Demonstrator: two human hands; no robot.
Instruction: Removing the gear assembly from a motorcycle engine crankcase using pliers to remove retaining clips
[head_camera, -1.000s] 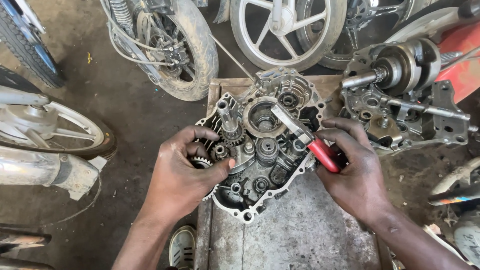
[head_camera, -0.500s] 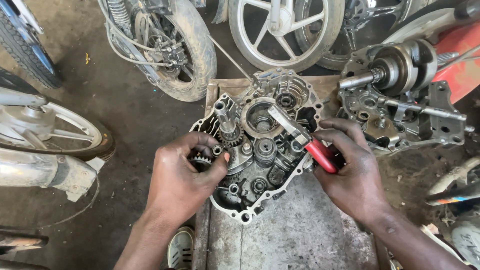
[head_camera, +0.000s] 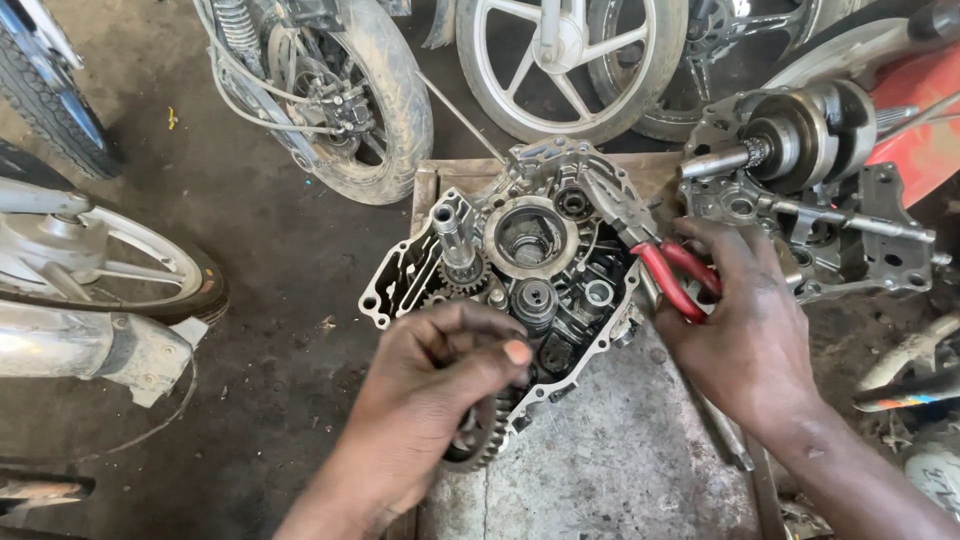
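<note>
A: Biggest first?
B: Motorcycle wheels (head_camera: 560, 50) past the far edge of the wooden worktop (head_camera: 620, 470). Second engine assembly (head_camera: 810, 190) off its far right corner.
A: On the worktop?
B: Open engine case (head_camera: 530, 260), far half, gears and shafts exposed.
A: Hands?
B: Left hand (head_camera: 430, 400) at the case's near left edge, fingers curled shut around a toothed gear (head_camera: 475, 450). Right hand (head_camera: 745, 320) at the case's right side, closed on red-handled pliers (head_camera: 655, 255), tips over the case.

two hands (head_camera: 440, 390) — one pliers (head_camera: 655, 255), one crankcase (head_camera: 520, 270)
</note>
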